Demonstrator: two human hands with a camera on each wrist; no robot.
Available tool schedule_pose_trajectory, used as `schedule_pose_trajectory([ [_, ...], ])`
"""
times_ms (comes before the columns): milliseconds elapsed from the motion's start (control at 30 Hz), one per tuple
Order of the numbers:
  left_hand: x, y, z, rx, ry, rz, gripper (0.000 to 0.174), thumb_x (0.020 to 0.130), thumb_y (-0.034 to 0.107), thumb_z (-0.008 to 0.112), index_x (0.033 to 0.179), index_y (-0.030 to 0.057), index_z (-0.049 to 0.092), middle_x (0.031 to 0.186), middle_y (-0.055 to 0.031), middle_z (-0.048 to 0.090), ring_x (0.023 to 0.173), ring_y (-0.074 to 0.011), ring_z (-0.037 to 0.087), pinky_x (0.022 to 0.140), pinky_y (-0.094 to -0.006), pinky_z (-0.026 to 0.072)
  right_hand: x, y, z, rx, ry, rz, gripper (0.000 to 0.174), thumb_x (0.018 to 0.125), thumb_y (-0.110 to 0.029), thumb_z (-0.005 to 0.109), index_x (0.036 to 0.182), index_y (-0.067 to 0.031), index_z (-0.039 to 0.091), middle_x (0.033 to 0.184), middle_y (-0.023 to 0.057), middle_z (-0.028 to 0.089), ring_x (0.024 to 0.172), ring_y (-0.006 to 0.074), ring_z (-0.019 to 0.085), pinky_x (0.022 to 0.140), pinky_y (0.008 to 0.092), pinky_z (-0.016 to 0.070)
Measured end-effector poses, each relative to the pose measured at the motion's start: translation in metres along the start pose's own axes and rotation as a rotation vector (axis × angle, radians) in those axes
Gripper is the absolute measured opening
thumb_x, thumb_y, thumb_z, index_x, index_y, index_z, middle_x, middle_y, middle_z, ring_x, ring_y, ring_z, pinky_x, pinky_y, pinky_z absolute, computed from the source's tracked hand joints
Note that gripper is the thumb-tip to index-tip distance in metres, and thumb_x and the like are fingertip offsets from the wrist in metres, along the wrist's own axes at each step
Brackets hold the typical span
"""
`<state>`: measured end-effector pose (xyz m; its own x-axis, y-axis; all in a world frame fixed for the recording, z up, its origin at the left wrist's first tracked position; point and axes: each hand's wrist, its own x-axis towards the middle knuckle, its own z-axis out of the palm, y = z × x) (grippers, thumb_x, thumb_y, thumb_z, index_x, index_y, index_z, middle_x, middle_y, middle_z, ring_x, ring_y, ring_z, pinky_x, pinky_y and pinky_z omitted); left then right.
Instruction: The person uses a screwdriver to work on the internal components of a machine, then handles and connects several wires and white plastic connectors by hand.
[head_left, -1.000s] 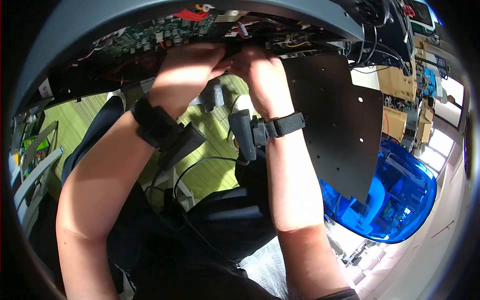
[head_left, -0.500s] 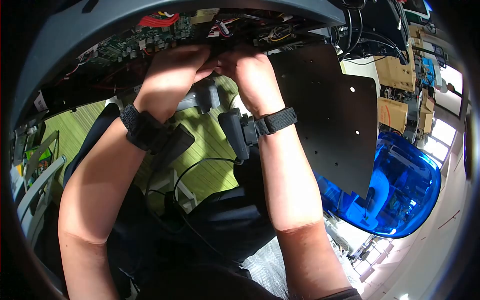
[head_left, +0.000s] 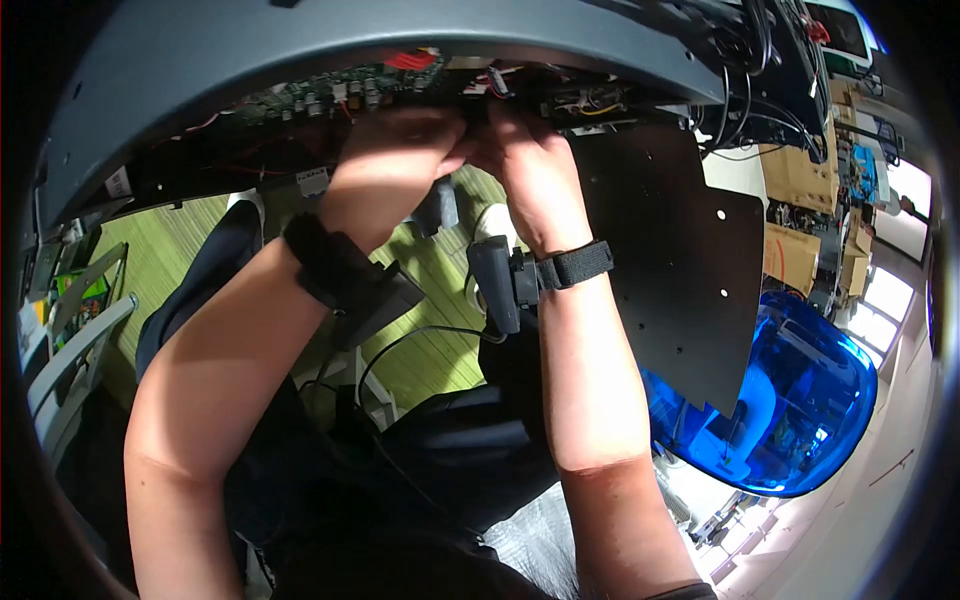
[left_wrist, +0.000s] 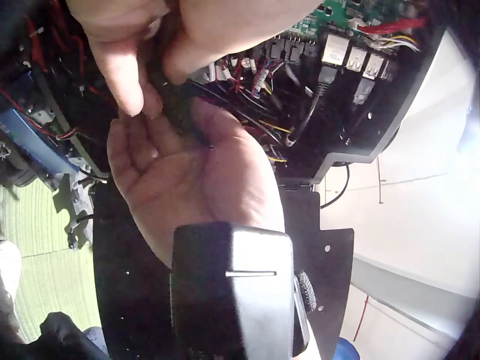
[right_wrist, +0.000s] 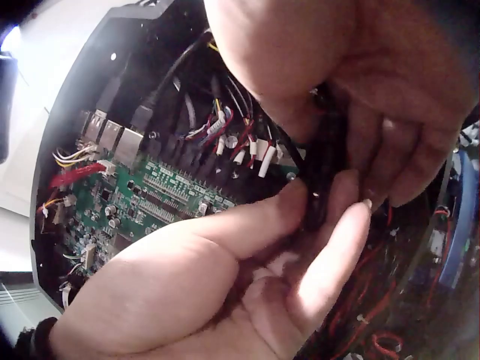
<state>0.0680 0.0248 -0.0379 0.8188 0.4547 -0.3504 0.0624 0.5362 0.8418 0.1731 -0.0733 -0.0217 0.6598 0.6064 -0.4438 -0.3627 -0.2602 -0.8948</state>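
Observation:
Both bare hands meet inside an opened dark housing (head_left: 300, 45). In the head view the left hand (head_left: 390, 165) lies beside the circuit board, close to the right hand (head_left: 535, 170). A slim black part (right_wrist: 322, 169) runs between them in the right wrist view; the left hand (right_wrist: 247, 277) pinches its lower end between thumb and fingers. The right hand (right_wrist: 360, 82) curls round its upper end. From the left wrist view, the right hand (left_wrist: 202, 172) shows its palm, fingers bent, below the left hand (left_wrist: 202, 34). Fingertips partly hide the part.
Around the hands are a green circuit board (right_wrist: 135, 202), white connectors and thin wires. A black panel with holes (head_left: 670, 260) hangs below the housing at the right, beside a translucent blue shell (head_left: 810, 400). Cables (head_left: 765, 110) loop at the upper right.
The head view has shifted, so more of the housing's rim shows. Both hands stay close together at the same place in the housing; the right fingers have shifted slightly.

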Motion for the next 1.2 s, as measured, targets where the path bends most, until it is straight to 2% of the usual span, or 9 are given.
schedule_pose_trajectory([
  [300, 0.000, -0.014, -0.005, 0.146, 0.054, -0.030, 0.013, 0.086, 0.009, 0.055, 0.079, -0.0016, 0.059, 0.074, -0.0083, 0.061, 0.064, -0.0125, 0.060, 0.058, -0.0280, 0.0475, 0.007, 0.018, -0.002, -0.042, -0.013, 0.106, 0.028, 0.094, -0.020, 0.046, 0.107, 0.0032, 0.055, 0.096, 0.0147, 0.063, 0.083, 0.0224, 0.063, 0.076, 0.0341, 0.0516],
  [467, 0.013, -0.042, -0.018, 0.919, 0.024, 0.664, 0.015, 0.082, 0.012, 0.057, 0.073, 0.0005, 0.054, 0.072, -0.0143, 0.058, 0.062, -0.0251, 0.059, 0.059, -0.0336, 0.0468, 0.006, 0.015, 0.002, 0.030, 0.002, 0.130, 0.026, 0.094, -0.019, 0.047, 0.109, 0.0005, 0.056, 0.097, 0.0124, 0.063, 0.084, 0.0203, 0.063, 0.076, 0.0338, 0.0516],
  [633, 0.016, -0.057, -0.018, 0.479, -0.011, 0.450, 0.023, 0.083, 0.023, 0.058, 0.078, 0.0001, 0.059, 0.081, -0.0176, 0.061, 0.078, -0.0320, 0.062, 0.067, -0.0363, 0.0501, 0.009, 0.023, 0.000, -0.149, 0.138, 0.042, 0.027, 0.088, -0.018, 0.054, 0.098, 0.0055, 0.062, 0.091, 0.0126, 0.066, 0.078, 0.0159, 0.057, 0.071, 0.0303, 0.0464],
  [767, 0.011, -0.032, -0.003, 0.656, -0.088, 0.086, 0.033, 0.093, 0.016, 0.051, 0.113, -0.0109, 0.050, 0.101, -0.0189, 0.061, 0.093, -0.0228, 0.063, 0.082, -0.0282, 0.0538, 0.007, 0.016, -0.001, -0.157, 0.178, 0.080, 0.027, 0.087, -0.016, 0.057, 0.099, 0.0072, 0.062, 0.093, 0.0114, 0.065, 0.080, 0.0152, 0.058, 0.074, 0.0298, 0.0473],
  [867, 0.012, -0.033, -0.001, 0.630, -0.113, 0.011, 0.031, 0.094, 0.016, 0.050, 0.110, -0.0104, 0.051, 0.101, -0.0195, 0.061, 0.092, -0.0233, 0.064, 0.081, -0.0280, 0.0540, 0.007, 0.016, -0.002, -0.258, 0.134, 0.042, 0.022, 0.090, -0.018, 0.055, 0.099, 0.0011, 0.061, 0.082, 0.0069, 0.063, 0.067, 0.0118, 0.058, 0.064, 0.0262, 0.0489],
  [1000, 0.010, -0.052, -0.004, 0.476, -0.096, 0.007, 0.030, 0.093, 0.016, 0.050, 0.110, -0.0098, 0.051, 0.101, -0.0203, 0.062, 0.093, -0.0246, 0.064, 0.082, -0.0291, 0.0539, 0.007, 0.018, -0.004, -0.225, 0.119, 0.062, 0.019, 0.090, -0.017, 0.056, 0.096, -0.0003, 0.062, 0.080, 0.0057, 0.062, 0.065, 0.0108, 0.056, 0.062, 0.0247, 0.0473],
  [1100, 0.011, -0.053, -0.007, 0.400, -0.018, 0.500, 0.022, 0.082, 0.023, 0.057, 0.079, 0.0022, 0.065, 0.076, -0.0140, 0.063, 0.074, -0.0269, 0.063, 0.066, -0.0350, 0.0503, 0.006, 0.016, -0.001, -0.236, 0.163, 0.009, 0.017, 0.089, -0.016, 0.056, 0.094, -0.0006, 0.062, 0.078, 0.0047, 0.061, 0.064, 0.0105, 0.055, 0.060, 0.0245, 0.0466],
  [1167, 0.005, -0.036, 0.001, 0.461, -0.113, -0.091, 0.032, 0.093, 0.015, 0.048, 0.115, -0.0092, 0.047, 0.107, -0.0231, 0.060, 0.099, -0.0272, 0.062, 0.088, -0.0323, 0.0512, 0.007, 0.017, -0.002, -0.288, 0.172, -0.019, 0.017, 0.089, -0.016, 0.057, 0.094, -0.0006, 0.062, 0.078, 0.0041, 0.061, 0.064, 0.0103, 0.055, 0.060, 0.0246, 0.0463],
  [1200, -0.001, -0.026, 0.003, 0.461, -0.115, -0.092, 0.032, 0.093, 0.015, 0.048, 0.115, -0.0092, 0.047, 0.107, -0.0231, 0.060, 0.099, -0.0272, 0.062, 0.088, -0.0323, 0.0512, 0.007, 0.017, -0.002, -0.339, 0.180, -0.049, 0.016, 0.088, -0.016, 0.057, 0.093, -0.0007, 0.062, 0.077, 0.0036, 0.060, 0.064, 0.0102, 0.055, 0.059, 0.0247, 0.0460],
])
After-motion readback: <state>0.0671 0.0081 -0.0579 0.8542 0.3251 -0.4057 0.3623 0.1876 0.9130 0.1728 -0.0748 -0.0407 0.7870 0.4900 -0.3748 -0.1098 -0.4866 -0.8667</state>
